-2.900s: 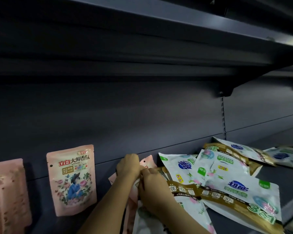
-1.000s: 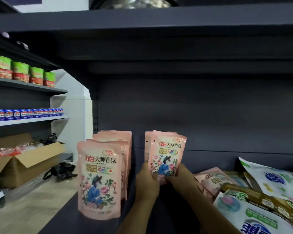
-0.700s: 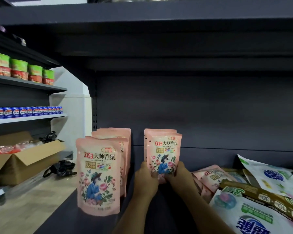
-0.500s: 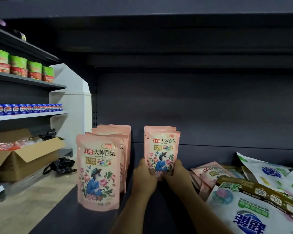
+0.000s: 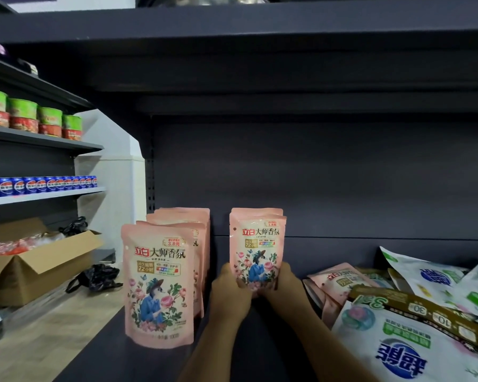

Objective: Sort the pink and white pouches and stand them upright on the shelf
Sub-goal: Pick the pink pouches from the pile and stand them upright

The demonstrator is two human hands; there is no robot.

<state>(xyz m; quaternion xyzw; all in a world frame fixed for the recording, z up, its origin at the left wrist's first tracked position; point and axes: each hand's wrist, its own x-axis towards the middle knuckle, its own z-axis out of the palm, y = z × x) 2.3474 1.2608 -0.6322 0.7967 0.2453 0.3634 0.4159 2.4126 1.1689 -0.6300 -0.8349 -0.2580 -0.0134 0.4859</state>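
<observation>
A pink pouch (image 5: 257,246) with a flower print stands upright on the dark shelf (image 5: 155,362), with a second pink pouch right behind it. My left hand (image 5: 229,295) grips its lower left side and my right hand (image 5: 282,285) grips its lower right side. To the left stands a row of several pink pouches (image 5: 159,282), front one nearest me. On the right lies a mixed heap: a flat pink pouch (image 5: 340,279) and large white pouches (image 5: 398,346) with blue and green print.
The shelf's back panel (image 5: 329,175) and the shelf above (image 5: 232,26) close in the space. Left of the unit, another rack holds green-lidded tubs (image 5: 33,117) and blue cans (image 5: 39,184). An open cardboard box (image 5: 31,266) and a black bag (image 5: 97,277) rest on a wooden surface.
Earlier my hands were digging in the heap on the right. Since then they brought a pink pouch left and set it upright in front of another; in the last second it barely shifted.
</observation>
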